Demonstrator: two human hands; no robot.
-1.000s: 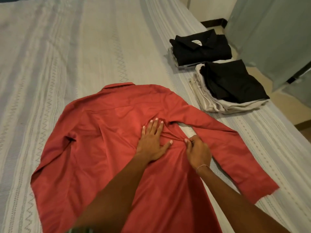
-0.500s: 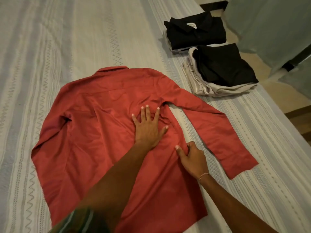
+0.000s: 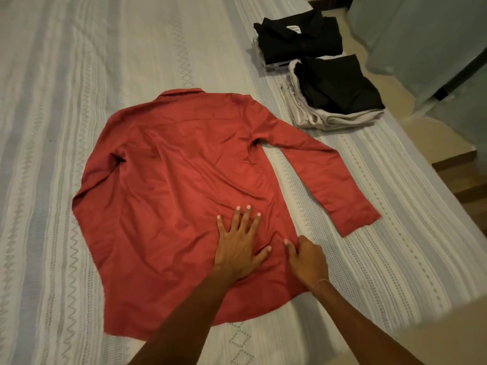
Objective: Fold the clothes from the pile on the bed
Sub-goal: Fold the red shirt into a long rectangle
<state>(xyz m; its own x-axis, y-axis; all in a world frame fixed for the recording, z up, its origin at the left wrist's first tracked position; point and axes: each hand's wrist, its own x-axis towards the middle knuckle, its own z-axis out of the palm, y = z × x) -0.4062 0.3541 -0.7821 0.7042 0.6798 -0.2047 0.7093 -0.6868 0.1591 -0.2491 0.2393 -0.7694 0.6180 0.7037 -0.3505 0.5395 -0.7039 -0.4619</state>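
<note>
Fingers [image 3: 247,219] of our left hand [image 3: 237,252] press spread on the red shirt [image 3: 171,185] while our right hand [image 3: 307,259] pinches its hem near the bed's [image 3: 66,75] right edge, smoothing done; we judge a sleeve fold comes next.

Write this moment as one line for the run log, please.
left hand: flat on red shirt | right hand: pinches shirt's side edge | shirt: spread, unfolded

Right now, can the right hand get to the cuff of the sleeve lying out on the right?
Probably yes. The right hand grips the red shirt at its right side seam, and only bare bedspread lies between it and the sleeve cuff. It must let go first.
</note>
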